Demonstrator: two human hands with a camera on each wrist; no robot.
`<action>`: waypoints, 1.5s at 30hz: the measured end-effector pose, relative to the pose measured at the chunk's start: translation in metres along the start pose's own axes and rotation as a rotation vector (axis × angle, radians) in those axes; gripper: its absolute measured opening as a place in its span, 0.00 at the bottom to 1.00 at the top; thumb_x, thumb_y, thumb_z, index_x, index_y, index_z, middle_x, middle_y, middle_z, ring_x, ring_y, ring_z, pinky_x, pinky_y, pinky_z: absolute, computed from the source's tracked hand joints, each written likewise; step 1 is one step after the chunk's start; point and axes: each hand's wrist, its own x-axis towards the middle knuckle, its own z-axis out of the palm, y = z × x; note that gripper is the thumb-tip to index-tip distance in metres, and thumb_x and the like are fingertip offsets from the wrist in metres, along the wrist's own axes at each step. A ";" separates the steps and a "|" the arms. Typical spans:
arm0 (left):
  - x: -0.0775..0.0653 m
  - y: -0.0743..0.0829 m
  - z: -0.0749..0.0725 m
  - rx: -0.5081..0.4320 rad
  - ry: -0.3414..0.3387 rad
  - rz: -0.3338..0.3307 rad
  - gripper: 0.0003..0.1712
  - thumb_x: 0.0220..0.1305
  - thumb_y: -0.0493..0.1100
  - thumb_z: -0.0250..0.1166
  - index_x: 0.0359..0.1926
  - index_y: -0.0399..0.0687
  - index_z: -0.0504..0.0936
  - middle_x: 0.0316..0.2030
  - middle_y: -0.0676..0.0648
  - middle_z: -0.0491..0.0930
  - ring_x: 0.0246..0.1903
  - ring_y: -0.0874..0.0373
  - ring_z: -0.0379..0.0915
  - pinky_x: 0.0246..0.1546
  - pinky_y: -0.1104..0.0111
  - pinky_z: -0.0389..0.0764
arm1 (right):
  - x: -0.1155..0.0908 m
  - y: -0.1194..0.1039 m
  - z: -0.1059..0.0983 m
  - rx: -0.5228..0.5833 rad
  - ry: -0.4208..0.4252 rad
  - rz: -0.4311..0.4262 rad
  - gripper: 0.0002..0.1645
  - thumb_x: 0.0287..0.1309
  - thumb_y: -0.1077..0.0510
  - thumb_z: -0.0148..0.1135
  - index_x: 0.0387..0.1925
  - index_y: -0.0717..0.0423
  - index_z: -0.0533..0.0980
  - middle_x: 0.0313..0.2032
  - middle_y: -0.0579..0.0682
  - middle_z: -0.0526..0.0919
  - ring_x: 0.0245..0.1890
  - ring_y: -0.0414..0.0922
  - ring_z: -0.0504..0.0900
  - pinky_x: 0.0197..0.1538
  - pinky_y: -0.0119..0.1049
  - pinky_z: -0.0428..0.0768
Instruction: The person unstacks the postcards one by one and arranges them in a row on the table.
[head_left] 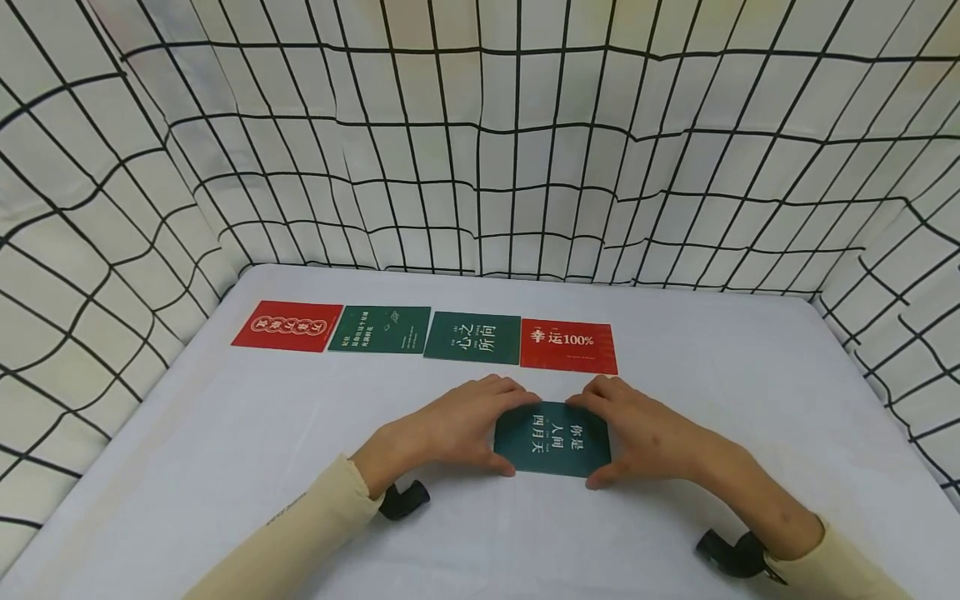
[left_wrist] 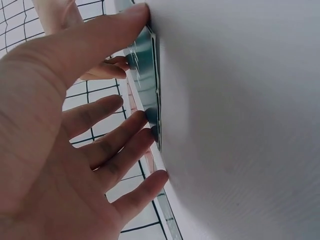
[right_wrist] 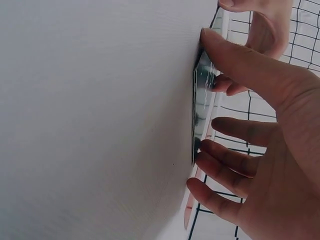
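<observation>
A dark green card [head_left: 553,462] with white characters lies low over the white table in front of the person, its writing turned sideways. The left hand [head_left: 461,425] grips its left end, thumb at the near edge and fingers at the far edge. At the right end the right hand [head_left: 656,433] holds it the same way. Seen edge-on in the left wrist view, the green card [left_wrist: 145,75] shows a layered rim; how many layers I cannot tell. Beyond the hands lies a row: a red card [head_left: 288,326], a green card [head_left: 380,330], another green card [head_left: 472,338] and a red card [head_left: 568,347].
A white cloth [head_left: 480,554] covers the table. Black wire grid [head_left: 517,129] stands behind it and along both sides, with white sheeting behind the wires. Black wrist cameras hang under the left forearm [head_left: 300,533] and the right forearm [head_left: 772,508].
</observation>
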 end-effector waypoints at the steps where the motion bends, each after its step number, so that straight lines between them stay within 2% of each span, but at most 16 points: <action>1: 0.000 0.000 0.000 0.002 0.002 0.004 0.52 0.48 0.57 0.83 0.74 0.58 0.71 0.69 0.51 0.74 0.71 0.54 0.66 0.72 0.54 0.74 | 0.000 0.000 0.000 -0.002 0.002 -0.003 0.59 0.31 0.36 0.88 0.69 0.44 0.73 0.57 0.45 0.76 0.61 0.45 0.73 0.53 0.42 0.89; 9: 0.003 0.000 -0.001 0.012 0.007 0.028 0.52 0.47 0.58 0.83 0.73 0.58 0.72 0.66 0.51 0.75 0.67 0.55 0.67 0.71 0.53 0.72 | 0.000 -0.001 -0.001 0.015 -0.002 -0.017 0.57 0.34 0.39 0.88 0.68 0.45 0.73 0.56 0.46 0.76 0.61 0.45 0.74 0.52 0.43 0.90; 20: 0.005 0.000 0.000 -0.048 0.015 0.044 0.48 0.48 0.54 0.83 0.71 0.58 0.74 0.62 0.51 0.74 0.63 0.58 0.67 0.64 0.62 0.80 | 0.000 0.001 -0.002 -0.005 0.008 -0.041 0.58 0.34 0.38 0.87 0.70 0.45 0.72 0.56 0.45 0.76 0.61 0.44 0.74 0.53 0.42 0.89; 27: 0.006 -0.001 0.000 -0.032 0.014 0.055 0.47 0.49 0.55 0.82 0.70 0.60 0.75 0.64 0.50 0.73 0.65 0.57 0.67 0.66 0.61 0.79 | 0.000 0.003 -0.002 -0.024 0.020 -0.056 0.59 0.35 0.35 0.86 0.70 0.45 0.71 0.58 0.45 0.77 0.61 0.45 0.74 0.56 0.45 0.88; 33: 0.005 -0.001 0.000 -0.037 0.018 0.050 0.46 0.49 0.55 0.82 0.70 0.59 0.75 0.65 0.50 0.74 0.66 0.55 0.67 0.67 0.59 0.79 | 0.000 0.003 -0.001 -0.022 0.018 -0.042 0.58 0.36 0.35 0.85 0.70 0.44 0.71 0.60 0.45 0.76 0.62 0.45 0.73 0.58 0.46 0.87; 45: 0.006 -0.005 0.000 -0.077 0.031 0.023 0.47 0.50 0.55 0.82 0.71 0.60 0.74 0.66 0.51 0.73 0.66 0.57 0.67 0.64 0.61 0.82 | 0.001 0.004 -0.003 0.006 0.028 -0.023 0.57 0.37 0.39 0.86 0.70 0.45 0.71 0.63 0.46 0.75 0.64 0.46 0.74 0.57 0.46 0.88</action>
